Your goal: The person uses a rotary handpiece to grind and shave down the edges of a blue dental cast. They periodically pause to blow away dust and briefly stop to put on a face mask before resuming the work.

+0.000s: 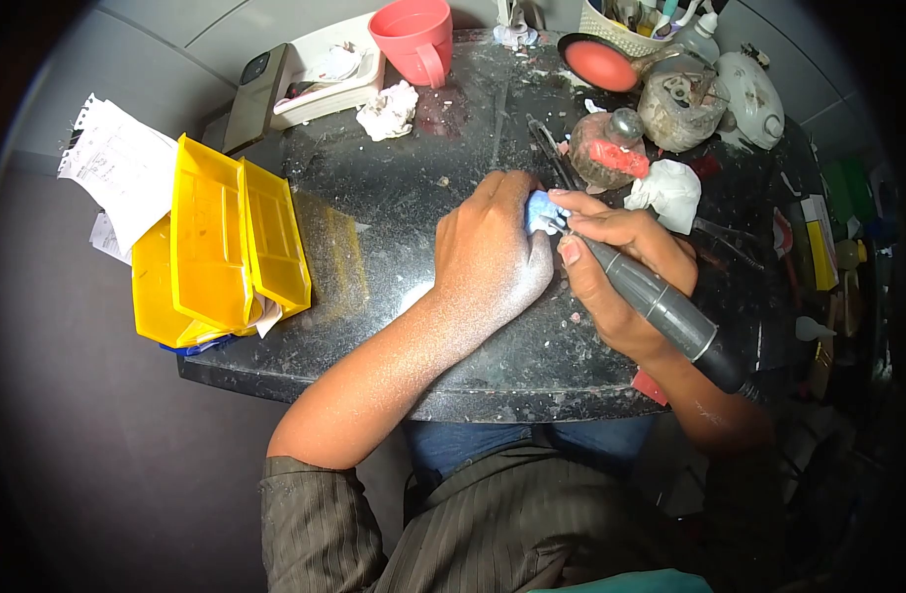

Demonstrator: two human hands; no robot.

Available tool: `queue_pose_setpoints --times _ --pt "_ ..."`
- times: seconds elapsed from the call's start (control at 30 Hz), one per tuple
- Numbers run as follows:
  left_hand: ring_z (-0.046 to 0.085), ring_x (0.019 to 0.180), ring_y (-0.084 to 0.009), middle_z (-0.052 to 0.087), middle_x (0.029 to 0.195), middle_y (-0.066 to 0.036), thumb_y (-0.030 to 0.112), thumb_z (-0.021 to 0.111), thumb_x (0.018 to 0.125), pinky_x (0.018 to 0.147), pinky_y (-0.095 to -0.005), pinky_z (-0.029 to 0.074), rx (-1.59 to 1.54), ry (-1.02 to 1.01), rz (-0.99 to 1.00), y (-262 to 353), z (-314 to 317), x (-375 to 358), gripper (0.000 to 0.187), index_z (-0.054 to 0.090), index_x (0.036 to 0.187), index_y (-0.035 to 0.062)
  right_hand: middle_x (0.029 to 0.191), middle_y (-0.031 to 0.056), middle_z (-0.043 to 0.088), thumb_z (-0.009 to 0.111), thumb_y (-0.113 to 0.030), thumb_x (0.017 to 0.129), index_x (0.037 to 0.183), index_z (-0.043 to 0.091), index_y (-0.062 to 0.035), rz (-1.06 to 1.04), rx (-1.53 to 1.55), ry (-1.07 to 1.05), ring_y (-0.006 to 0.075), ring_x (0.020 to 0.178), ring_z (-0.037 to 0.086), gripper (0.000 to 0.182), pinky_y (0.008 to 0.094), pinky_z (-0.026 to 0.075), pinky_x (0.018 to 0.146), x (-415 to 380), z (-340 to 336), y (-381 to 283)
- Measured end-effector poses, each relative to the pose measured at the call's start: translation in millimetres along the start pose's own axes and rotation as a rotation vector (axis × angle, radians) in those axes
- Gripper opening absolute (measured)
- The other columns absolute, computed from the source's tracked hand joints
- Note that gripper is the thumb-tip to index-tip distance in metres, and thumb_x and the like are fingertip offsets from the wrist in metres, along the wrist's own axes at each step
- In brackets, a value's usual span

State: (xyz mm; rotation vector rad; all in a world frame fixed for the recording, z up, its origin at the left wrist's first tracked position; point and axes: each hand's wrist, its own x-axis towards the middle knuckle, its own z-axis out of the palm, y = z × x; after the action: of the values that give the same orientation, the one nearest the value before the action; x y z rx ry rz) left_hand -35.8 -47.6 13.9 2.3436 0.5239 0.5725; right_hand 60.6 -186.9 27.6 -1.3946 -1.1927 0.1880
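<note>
My left hand (pixel 488 242), coated in white dust over its back and thumb side, is closed around a small light blue piece (pixel 544 210). Much of that piece is hidden by the fingers, and its exact kind cannot be made out. In my right hand (pixel 639 252) is a dark grey rotary handpiece (pixel 660 308), gripped like a pen. Its thin metal tip points at the blue piece and is at or very near its surface. Both hands are close together over the middle of the dusty black table (pixel 374 267).
Yellow bins (pixel 211 237) holding papers (pixel 127 163) stand at the left. At the back are a phone (pixel 260 94), a white tray (pixel 359 94), a pink mug (pixel 413 40) and crumpled tissue (pixel 388 111). A glass bottle (pixel 596 163), a cloudy jar (pixel 682 111) and white tissue (pixel 667 195) sit at the right.
</note>
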Motion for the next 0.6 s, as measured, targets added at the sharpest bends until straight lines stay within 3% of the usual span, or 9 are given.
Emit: queue_pose_setpoints --times 0.33,0.6 --pt "0.067 0.091 -0.0441 0.067 0.096 -0.022 0.006 0.062 0.077 0.079 -0.0533 0.053 -0.076 -0.060 -0.032 -3.2 0.7 1.8 0.026 0.064 0.103 0.0016 0.114 0.0351 0.067 0.064 0.003 0.093 0.104 0.057 0.0076 0.034 0.041 -0.016 0.0287 0.109 0.069 0.014 0.0338 0.056 0.090 -0.8 -3.3 3.0" --pt "0.067 0.091 -0.0450 0.069 0.095 -0.023 0.008 0.060 0.079 0.081 -0.0532 0.053 -0.152 -0.077 -0.072 -3.1 2.1 2.5 0.022 0.064 0.100 0.0011 0.112 0.0346 0.068 0.065 0.003 0.093 0.103 0.057 0.0075 -0.001 0.017 -0.003 0.0267 0.101 0.071 0.014 0.0331 0.057 0.085 0.1 -1.7 2.5"
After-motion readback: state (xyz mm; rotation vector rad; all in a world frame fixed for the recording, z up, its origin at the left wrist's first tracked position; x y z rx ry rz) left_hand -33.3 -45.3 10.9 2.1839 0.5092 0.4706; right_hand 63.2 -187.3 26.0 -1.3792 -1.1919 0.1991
